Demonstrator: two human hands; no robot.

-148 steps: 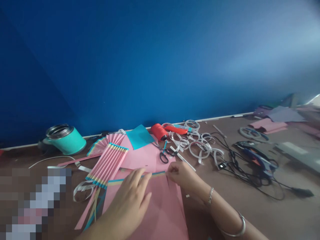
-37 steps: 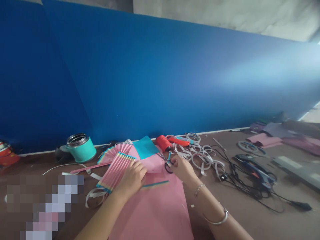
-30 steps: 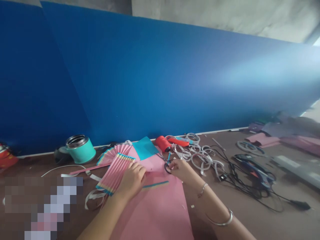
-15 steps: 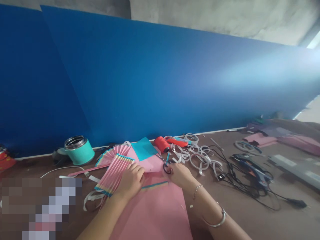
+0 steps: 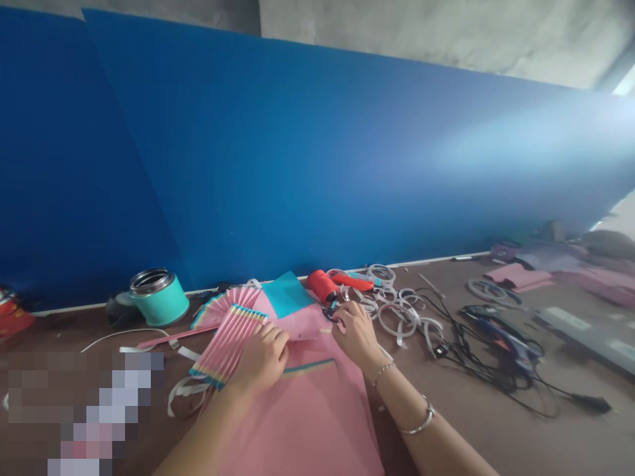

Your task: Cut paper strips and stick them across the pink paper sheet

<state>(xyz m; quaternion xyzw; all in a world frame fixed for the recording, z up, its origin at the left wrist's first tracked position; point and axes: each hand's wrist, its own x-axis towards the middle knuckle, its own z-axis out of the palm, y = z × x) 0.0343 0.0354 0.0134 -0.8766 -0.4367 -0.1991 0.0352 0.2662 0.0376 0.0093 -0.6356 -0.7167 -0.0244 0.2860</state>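
Head view: my left hand point(image 5: 262, 356) on pink paper point(image 5: 302, 423), right hand point(image 5: 356, 329) at scissors point(image 5: 328, 313), grips unclear; apparent reach, calling for secure purchase.

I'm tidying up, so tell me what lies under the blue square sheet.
Pink paper shows along the lower edges of the blue square sheet and seems to run beneath it. Anything else under the sheet is covered and cannot be seen.

We're counting two pleated pink papers point(image 5: 229, 344) and one turquoise mug point(image 5: 161, 301) left, one blue square point(image 5: 286, 295), one red spool point(image 5: 321, 285), one scissors point(image 5: 328, 313) centre, one grey bar point(image 5: 585, 338) right; overlapping white loops point(image 5: 397, 320) are defying us!
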